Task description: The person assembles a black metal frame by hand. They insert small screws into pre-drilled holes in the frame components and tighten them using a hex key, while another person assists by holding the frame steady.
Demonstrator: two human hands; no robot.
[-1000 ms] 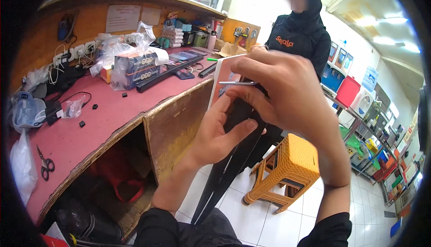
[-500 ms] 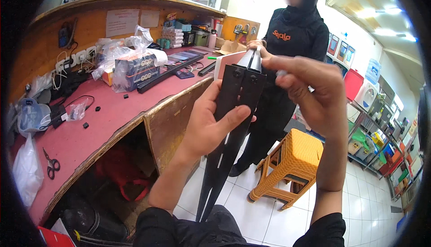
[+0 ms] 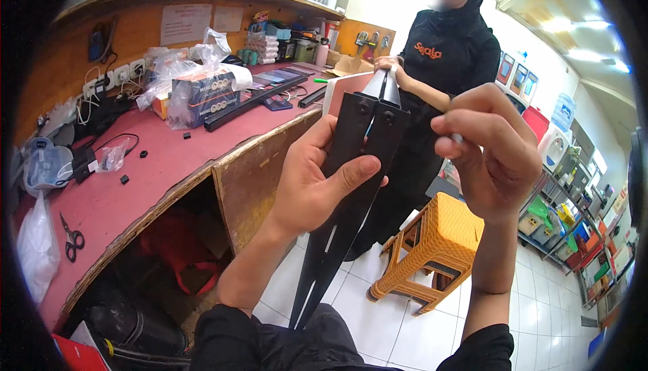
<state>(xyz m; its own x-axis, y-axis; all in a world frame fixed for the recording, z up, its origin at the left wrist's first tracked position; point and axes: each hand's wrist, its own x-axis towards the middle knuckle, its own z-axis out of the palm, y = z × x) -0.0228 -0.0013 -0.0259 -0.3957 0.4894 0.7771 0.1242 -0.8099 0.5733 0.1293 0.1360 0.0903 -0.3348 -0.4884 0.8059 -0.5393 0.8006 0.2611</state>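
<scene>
Two hands on my feed, well apart from each other. The left hand [image 3: 307,189] is wrapped around a pair of long black bars [image 3: 347,217] mid-frame, thumb laid across the near face. The bars slant from the center down to the lower edge, with a dark screw head [image 3: 363,106] near the top of each.

Right hand [image 3: 499,158] is up at center right, clear of the bars, with thumb and finger pinched on a small greyish piece [image 3: 457,138]. Mostly hidden, so I can't tell what it is.

Upper middle, I've got a co-worker's hand [image 3: 389,67] on the silver far part [image 3: 372,88], just beyond the bars' top ends. Left side is a red worktop [image 3: 162,182] with scissors [image 3: 73,241] at lower left and a boxy carton [image 3: 210,96] farther up. Yellow woven stool [image 3: 449,229] sits lower right of center.
</scene>
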